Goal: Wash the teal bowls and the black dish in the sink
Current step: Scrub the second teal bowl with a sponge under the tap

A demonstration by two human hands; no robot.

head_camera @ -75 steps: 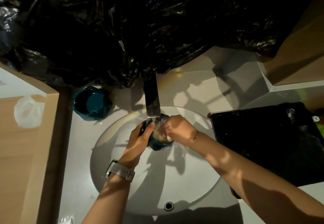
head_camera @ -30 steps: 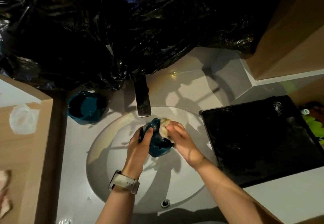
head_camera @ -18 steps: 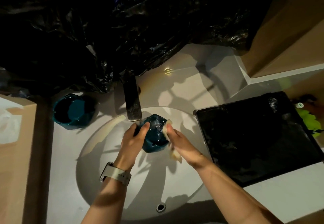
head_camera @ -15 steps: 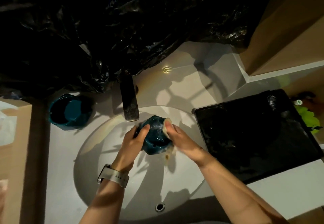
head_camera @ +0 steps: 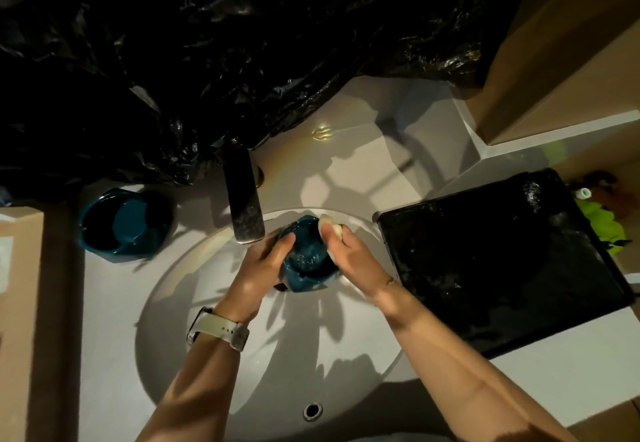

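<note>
Head cam: left hand [head_camera: 258,268] grips a teal bowl [head_camera: 306,261] over the sink [head_camera: 166,355], right hand [head_camera: 349,256] pinches a sponge [head_camera: 329,225], scrubbing. Rinse probably comes next.

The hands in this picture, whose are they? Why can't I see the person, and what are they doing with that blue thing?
The camera sits on the person's head and looks down, so you see only their arms, as if through their eyes. There is just this one view. Below is a round white sink with a faucet above it. The left hand, the one with the pale watch on its wrist, holds a small teal bowl over the sink. The right hand holds a pale sponge against the bowl's rim to scrub it. A second teal bowl waits on the counter to the left. A flat black dish lies on the right. Crinkly black plastic covers the wall behind the sink.
</note>
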